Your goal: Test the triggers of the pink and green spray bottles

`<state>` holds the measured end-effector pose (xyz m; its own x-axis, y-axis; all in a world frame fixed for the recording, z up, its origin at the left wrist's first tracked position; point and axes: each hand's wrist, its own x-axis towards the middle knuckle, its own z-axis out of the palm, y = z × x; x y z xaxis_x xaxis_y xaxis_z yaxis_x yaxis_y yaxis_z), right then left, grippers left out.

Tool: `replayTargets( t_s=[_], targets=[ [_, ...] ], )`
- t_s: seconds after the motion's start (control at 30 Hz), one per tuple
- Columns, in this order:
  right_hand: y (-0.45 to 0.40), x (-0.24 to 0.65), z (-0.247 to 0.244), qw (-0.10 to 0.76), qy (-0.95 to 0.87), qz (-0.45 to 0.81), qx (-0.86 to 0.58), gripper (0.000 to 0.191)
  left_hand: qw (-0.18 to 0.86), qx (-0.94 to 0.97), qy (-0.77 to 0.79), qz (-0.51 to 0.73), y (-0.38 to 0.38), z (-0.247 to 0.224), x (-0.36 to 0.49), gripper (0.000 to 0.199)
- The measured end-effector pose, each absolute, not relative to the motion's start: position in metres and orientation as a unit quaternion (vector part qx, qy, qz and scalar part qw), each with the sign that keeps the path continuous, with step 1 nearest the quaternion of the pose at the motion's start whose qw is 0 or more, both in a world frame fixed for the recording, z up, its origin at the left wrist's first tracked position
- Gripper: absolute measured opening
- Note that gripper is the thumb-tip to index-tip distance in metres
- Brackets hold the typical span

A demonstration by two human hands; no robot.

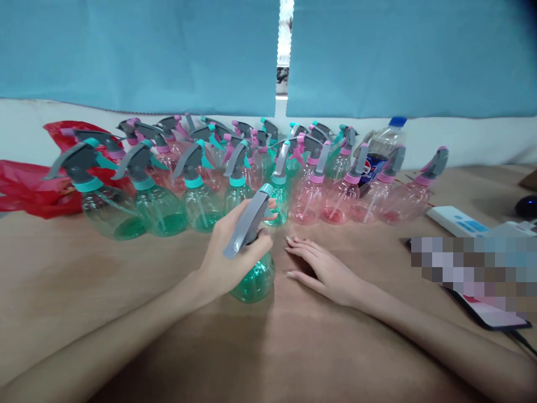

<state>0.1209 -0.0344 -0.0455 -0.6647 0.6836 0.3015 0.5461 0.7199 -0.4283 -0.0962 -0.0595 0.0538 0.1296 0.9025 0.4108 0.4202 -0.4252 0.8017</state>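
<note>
My left hand (229, 246) is wrapped round the neck of a green spray bottle (255, 282) with a grey and teal trigger head. The bottle stands upright or nearly so in front of the others; whether its base touches the table cannot be told. Resting on the table to its right, my right hand (325, 268) holds nothing, its fingers stretched out and slightly apart. Just beyond the hands runs a front row of spray bottles, green ones (203, 210) on the left and pink ones (308, 201) on the right. More spray bottles stand behind, partly hidden.
Red plastic bags (37, 190) lie at the left. A Pepsi bottle (373, 165) with a blue cap stands at the back right. A white power strip (455, 221) and a phone (490, 313) with a cable lie on the wooden table (168, 347). Blue cloth (146, 56) hangs behind.
</note>
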Motion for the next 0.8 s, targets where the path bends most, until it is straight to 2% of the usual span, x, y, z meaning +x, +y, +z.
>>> replayTargets(
  t_s=[0.27, 0.43, 0.6, 0.7, 0.8],
  targets=[
    [-0.033, 0.121, -0.044, 0.224, -0.903, 0.149, -0.335, 0.048, 0.283, 0.697, 0.468, 0.464, -0.059, 0.054, -0.098, 0.034],
    [-0.032, 0.121, -0.041, 0.214, -0.907, 0.144, -0.332, 0.048, 0.25, 0.729, 0.481, 0.419, -0.062, 0.051, -0.103, 0.049],
    [-0.032, 0.122, -0.034, 0.187, -0.909, 0.153, -0.34, 0.046, 0.186, 0.76, 0.504, 0.366, -0.071, 0.046, -0.112, 0.056],
    [-0.031, 0.122, -0.029, 0.171, -0.909, 0.156, -0.346, 0.045, 0.192, 0.764, 0.511, 0.343, -0.078, 0.043, -0.117, 0.067],
    [-0.029, 0.12, -0.021, 0.157, -0.91, 0.153, -0.352, 0.044, 0.225, 0.751, 0.533, 0.319, -0.084, 0.041, -0.122, 0.066]
  ],
)
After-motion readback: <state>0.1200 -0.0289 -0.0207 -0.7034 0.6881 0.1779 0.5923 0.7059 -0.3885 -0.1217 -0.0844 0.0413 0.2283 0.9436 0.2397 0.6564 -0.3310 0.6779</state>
